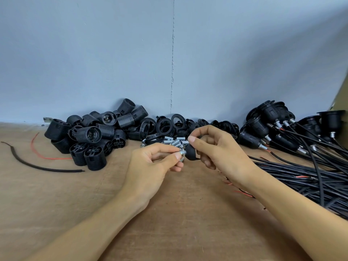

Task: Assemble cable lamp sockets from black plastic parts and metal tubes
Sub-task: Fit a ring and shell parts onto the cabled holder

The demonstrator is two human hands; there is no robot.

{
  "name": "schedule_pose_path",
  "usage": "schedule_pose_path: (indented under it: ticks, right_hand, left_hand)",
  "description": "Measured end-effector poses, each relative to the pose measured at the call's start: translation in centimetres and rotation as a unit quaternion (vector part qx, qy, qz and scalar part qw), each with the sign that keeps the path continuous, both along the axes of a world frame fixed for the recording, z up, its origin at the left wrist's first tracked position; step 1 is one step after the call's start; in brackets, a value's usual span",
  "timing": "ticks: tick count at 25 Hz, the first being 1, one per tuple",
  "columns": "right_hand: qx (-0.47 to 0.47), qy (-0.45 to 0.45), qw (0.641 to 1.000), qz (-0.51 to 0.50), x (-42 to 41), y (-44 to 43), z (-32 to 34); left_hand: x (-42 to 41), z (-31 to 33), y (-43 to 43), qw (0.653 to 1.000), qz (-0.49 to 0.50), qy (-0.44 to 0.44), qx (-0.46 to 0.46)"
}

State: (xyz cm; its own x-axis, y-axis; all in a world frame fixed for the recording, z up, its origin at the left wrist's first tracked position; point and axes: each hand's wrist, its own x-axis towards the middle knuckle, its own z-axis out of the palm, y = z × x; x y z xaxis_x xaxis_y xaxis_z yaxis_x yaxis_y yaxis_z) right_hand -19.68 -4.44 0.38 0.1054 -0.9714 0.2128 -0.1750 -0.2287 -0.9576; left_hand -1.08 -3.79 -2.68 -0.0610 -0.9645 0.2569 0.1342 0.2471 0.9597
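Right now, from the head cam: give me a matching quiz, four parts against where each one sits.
Things:
1. threaded socket bodies
2. loose metal tubes
3. cabled sockets
4. black cap

Places:
A. pinched in the right hand, beside the metal piece that the left hand pinches
B. heaped at the far right of the table
C. piled on the left
D. lying loose in the centre, just beyond both hands

Pairs: 1-C, 2-D, 3-B, 4-A
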Motion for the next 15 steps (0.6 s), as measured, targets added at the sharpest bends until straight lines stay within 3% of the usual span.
schedule_pose_path:
  ticks: [5,9,15]
  right_hand:
    - [0.026,0.101,0.994,-0.035,0.0,0.0,-0.6]
    - [0.026,0.074,0.997,0.026,0.1,0.2,-0.8]
    - [0.006,0.022,0.996,0.086,-0.1,0.4,0.2]
  left_hand:
    - [-0.2,0.3,0.0,0.999,0.002,0.041,0.013]
    - [-0.2,0.2,-0.3,0.996,0.044,0.067,0.026]
    - [0.1,0.1,-0.3,0.998,0.041,0.024,0.033]
